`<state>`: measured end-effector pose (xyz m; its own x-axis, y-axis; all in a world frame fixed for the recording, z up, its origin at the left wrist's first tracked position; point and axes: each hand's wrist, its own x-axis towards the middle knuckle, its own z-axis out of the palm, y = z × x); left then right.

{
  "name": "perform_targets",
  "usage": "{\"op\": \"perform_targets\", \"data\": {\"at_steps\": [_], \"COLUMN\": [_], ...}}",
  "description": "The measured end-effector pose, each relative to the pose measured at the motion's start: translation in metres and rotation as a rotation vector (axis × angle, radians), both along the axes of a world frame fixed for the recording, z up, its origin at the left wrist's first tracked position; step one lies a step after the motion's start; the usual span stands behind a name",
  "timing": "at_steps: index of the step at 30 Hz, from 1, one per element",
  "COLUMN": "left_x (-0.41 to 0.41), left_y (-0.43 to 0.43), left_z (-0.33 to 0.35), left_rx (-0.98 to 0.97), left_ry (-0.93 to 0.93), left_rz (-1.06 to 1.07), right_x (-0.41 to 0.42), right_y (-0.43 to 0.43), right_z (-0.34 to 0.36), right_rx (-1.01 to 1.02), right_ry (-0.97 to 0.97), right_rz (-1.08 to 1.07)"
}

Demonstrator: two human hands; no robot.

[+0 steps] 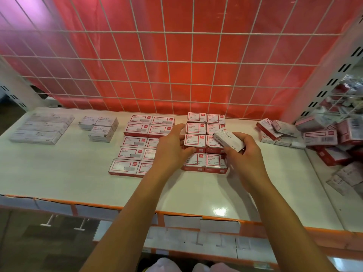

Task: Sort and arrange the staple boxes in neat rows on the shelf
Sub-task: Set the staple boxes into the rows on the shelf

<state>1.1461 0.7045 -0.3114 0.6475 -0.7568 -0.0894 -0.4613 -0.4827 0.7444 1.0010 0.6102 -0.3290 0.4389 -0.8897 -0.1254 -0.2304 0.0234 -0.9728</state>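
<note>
Well, at the left of the shelf [78, 183] lie long white boxes [42, 128], then small white boxes [100, 126]. Next come red boxes [135, 142] in rows. My left hand [172, 148] lies over them, fingers spread, holding nothing. More red boxes [206, 122] sit just right. My right hand [245, 152] holds a white staple box [228, 141] above these. A messy pile [314, 134] lies far right.

Head camera looks down; shelf [74, 179] near (wide-angle).
</note>
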Motion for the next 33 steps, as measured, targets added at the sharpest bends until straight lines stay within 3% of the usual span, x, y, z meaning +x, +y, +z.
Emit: {"op": "perform_targets", "data": {"at_steps": [11, 15, 19, 28, 33], "left_x": [-0.008, -0.004, -0.005, -0.001, 0.007], "left_y": [0.001, 0.006, 0.01, 0.021, 0.032], "left_z": [-0.002, 0.006, 0.019, 0.025, 0.03], "left_rx": [0.002, 0.045, -0.078, -0.314, -0.388], "left_ry": [-0.033, -0.139, -0.204, 0.201, 0.26], "left_rz": [0.026, 0.019, -0.018, -0.123, -0.054], "right_x": [-0.002, -0.002, 0.002, 0.013, 0.025], "right_y": [0.009, 0.012, 0.018, 0.027, 0.038], "right_z": [0.003, 0.011, 0.019, 0.028, 0.031], "right_rx": [-0.171, -0.211, -0.193, -0.013, -0.058], "right_ry": [0.041, 0.044, -0.016, -0.202, -0.191], "right_rz": [-0.03, 0.0, 0.042, 0.164, 0.141]}}
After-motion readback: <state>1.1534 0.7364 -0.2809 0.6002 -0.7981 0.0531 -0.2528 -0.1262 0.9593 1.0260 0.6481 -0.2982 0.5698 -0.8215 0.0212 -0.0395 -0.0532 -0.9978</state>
